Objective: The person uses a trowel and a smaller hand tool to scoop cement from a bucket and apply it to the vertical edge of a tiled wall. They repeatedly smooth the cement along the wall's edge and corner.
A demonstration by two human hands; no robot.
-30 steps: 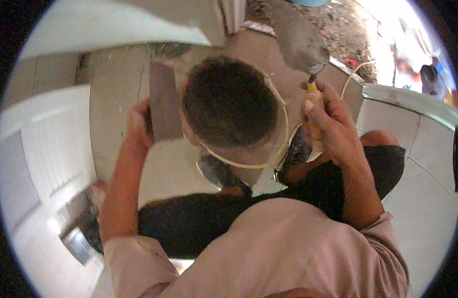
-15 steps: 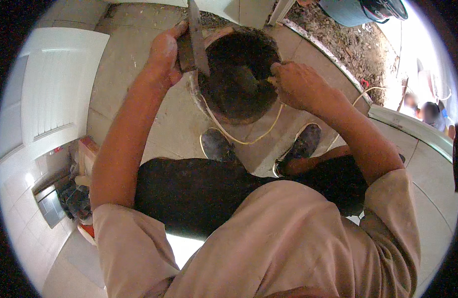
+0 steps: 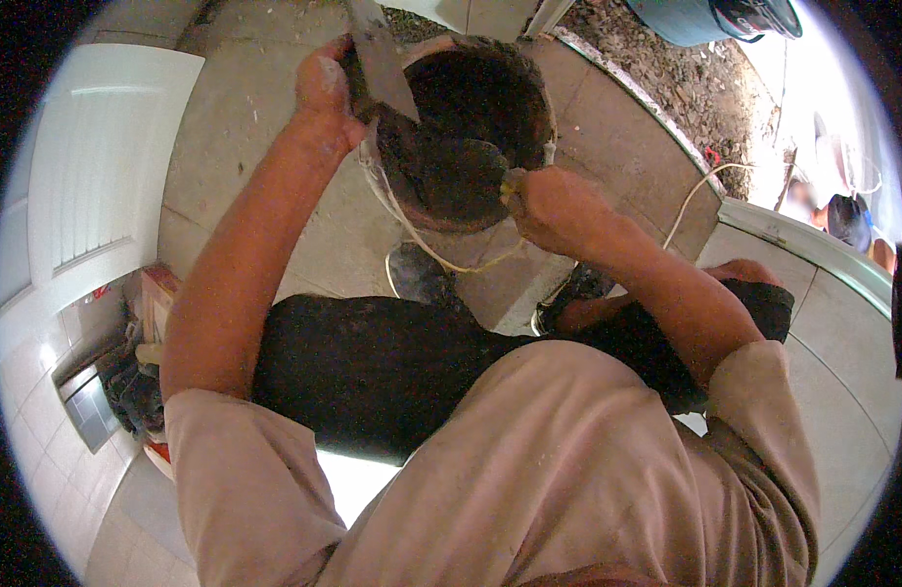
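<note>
My left hand (image 3: pixel 326 93) is closed around a flat grey plastering trowel (image 3: pixel 384 68), its long blade held tilted over the left rim of a bucket (image 3: pixel 371 168). My right hand (image 3: pixel 568 207) grips the yellowish handle of a pointed trowel (image 3: pixel 461 168). That trowel's dark blade lies inside the bucket's mouth, below the tip of the plastering trowel. Dark wet-looking mix (image 3: pixel 475 93) coats the bucket's inside; how deep it goes is too dark to tell. A pale rope handle (image 3: pixel 422 238) hangs on the bucket's near side.
My shoes (image 3: pixel 420 272) are close to the bucket on the tiled floor (image 3: pixel 246 196). A white panelled door (image 3: pixel 109 166) stands at left. Beyond a sill at upper right are rubble (image 3: pixel 666 88) and a blue bucket (image 3: pixel 676 20). People are partly visible outside at far right.
My right hand has moved left and nearer to me, bringing the pointed trowel toward the bucket's near left side. The plastering trowel has tilted and shifted slightly.
</note>
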